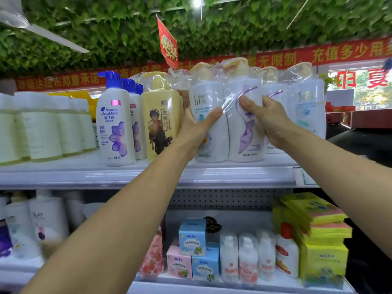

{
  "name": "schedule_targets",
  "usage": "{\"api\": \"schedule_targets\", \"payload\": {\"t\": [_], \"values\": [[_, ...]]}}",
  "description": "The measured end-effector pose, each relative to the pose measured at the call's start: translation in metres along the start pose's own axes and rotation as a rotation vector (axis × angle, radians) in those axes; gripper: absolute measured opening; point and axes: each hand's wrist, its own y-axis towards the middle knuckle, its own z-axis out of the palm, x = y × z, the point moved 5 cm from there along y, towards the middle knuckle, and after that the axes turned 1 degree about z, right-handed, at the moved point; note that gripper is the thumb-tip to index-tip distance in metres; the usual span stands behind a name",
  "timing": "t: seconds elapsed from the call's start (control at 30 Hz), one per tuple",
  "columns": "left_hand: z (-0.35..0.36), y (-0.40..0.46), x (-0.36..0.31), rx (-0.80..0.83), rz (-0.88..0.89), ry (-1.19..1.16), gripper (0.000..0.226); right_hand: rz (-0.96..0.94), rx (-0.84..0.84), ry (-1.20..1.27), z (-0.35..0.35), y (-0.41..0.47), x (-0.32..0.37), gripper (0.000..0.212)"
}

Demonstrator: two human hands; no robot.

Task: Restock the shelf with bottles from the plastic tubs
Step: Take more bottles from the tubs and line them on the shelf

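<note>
A plastic-wrapped twin pack of white shampoo bottles (233, 132) with cream caps stands at the front of the top shelf (84, 175). My left hand (195, 128) grips its left bottle, thumb across the front. My right hand (265, 117) holds the right bottle, the one with a purple swirl, fingers pressed on the wrap. Both arms reach up from below. More wrapped white bottles (307, 107) stand just right of the pack. No plastic tub is in view.
Left of the pack stand a yellow bottle (161, 117), white pump bottles with blue tops (115, 122) and pale wrapped bottles (42, 124). The lower shelf (233, 287) holds small bottles, blue and pink boxes (192, 236) and yellow packs (322, 230). A red banner (318, 55) hangs above.
</note>
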Motion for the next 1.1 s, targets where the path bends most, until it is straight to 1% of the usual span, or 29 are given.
{"api": "schedule_targets", "payload": {"t": [0.07,0.13,0.17,0.27,0.33,0.4,0.47,0.53,0.63,0.7,0.87,1.0,1.1], "values": [[0.003,-0.002,0.005,-0.011,0.018,0.038,0.073,-0.029,0.004,-0.031,0.001,-0.005,-0.003,0.038],[0.004,-0.004,0.014,-0.031,0.049,0.125,0.080,-0.036,0.035,-0.130,0.001,-0.013,-0.013,0.045],[0.004,-0.007,0.017,-0.034,0.070,0.172,0.084,-0.033,0.049,-0.187,0.001,-0.017,-0.018,0.052],[0.004,-0.012,0.024,-0.039,0.117,0.284,0.106,-0.043,0.037,-0.310,-0.003,-0.020,-0.031,0.082],[0.003,-0.014,0.024,-0.046,0.146,0.328,0.108,-0.046,0.029,-0.347,-0.003,-0.021,-0.031,0.096],[0.002,-0.014,0.025,-0.060,0.169,0.360,0.106,-0.040,0.040,-0.361,-0.002,-0.022,-0.030,0.103],[0.002,-0.012,0.027,-0.067,0.181,0.375,0.103,-0.043,0.043,-0.379,-0.002,-0.022,-0.031,0.101],[0.001,-0.010,0.028,-0.075,0.179,0.369,0.101,-0.053,0.037,-0.380,-0.001,-0.023,-0.030,0.093],[0.002,-0.007,0.030,-0.059,0.167,0.353,0.103,-0.065,0.023,-0.395,-0.001,-0.024,-0.029,0.085],[0.004,-0.007,0.029,-0.060,0.173,0.350,0.104,-0.072,0.022,-0.406,-0.001,-0.025,-0.028,0.084],[0.003,-0.011,0.028,-0.075,0.175,0.386,0.118,-0.044,0.039,-0.373,-0.001,-0.030,-0.025,0.083],[0.002,-0.015,0.023,-0.081,0.161,0.413,0.114,-0.042,0.031,-0.376,0.000,-0.034,-0.023,0.080],[0.004,-0.021,0.020,-0.100,0.182,0.462,0.114,-0.023,0.019,-0.412,0.002,-0.036,-0.021,0.081]]}}
